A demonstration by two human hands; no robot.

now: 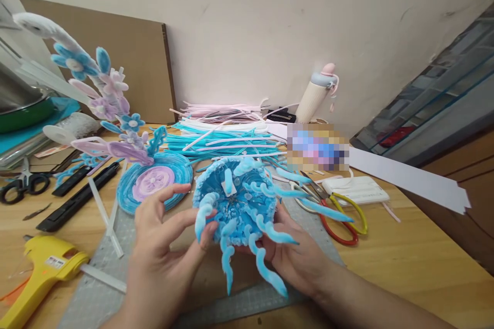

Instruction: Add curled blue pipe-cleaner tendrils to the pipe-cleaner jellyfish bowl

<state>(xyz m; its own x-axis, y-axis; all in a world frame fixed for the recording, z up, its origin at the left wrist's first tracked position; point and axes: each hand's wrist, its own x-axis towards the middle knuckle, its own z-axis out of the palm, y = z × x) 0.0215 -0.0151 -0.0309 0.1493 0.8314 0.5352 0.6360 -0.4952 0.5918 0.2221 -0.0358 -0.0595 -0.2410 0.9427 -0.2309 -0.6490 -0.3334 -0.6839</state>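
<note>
A light-blue pipe-cleaner jellyfish [239, 205] is held over the mat, its hollow underside facing me. Several curled tentacles hang from its rim, and a small white piece [228, 186] with a short blue stub sits inside. My right hand [297, 252] cups the dome from behind at the lower right, its fingers mostly hidden. With thumb and a finger, my left hand [165, 241] pinches the curled tentacle [206, 213] at the left rim, while the index finger stretches out above. Behind that hand lies a coiled blue and lilac disc [127, 190] with a flower stem [111, 97] rising from it.
A yellow glue gun [46, 272] and black scissors [27, 185] are at left, with glue sticks [104, 216] on the grey cutting mat [88, 277]. Red-and-yellow-handled pliers [343, 226] rest at right. Behind are bundled pipe cleaners [227, 139] and a bottle [316, 95].
</note>
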